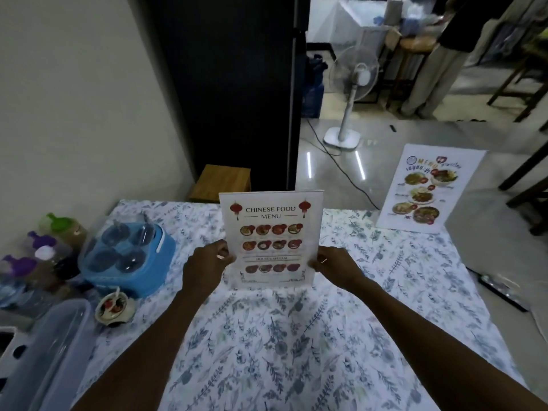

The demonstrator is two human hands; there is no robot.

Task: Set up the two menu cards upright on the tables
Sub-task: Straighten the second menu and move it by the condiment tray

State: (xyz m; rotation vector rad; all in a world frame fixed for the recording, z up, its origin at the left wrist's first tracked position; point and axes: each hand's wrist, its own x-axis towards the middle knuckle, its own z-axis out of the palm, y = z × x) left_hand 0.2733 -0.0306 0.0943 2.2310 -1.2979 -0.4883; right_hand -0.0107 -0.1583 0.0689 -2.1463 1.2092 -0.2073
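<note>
Floral table [341, 336] | Chinese menu card [271, 232] upright between left hand [204, 268], right hand [338, 266]

Chinese menu card [271, 238]: upright at mid-table, your left hand [206, 269] and right hand [335, 266] pinching its side edges. Second menu card [430, 189]: upright at the far right corner of the table [385, 307]. Blue condiment caddy [127, 259], bottles [44, 253], small bowl [114, 307]: along your left. Fan [351, 93]: on the floor beyond.

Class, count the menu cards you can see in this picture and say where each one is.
2. The Chinese food menu stands mid-table, held by both hands; the second menu card stands at the table's far right corner. None seems hidden.
</note>
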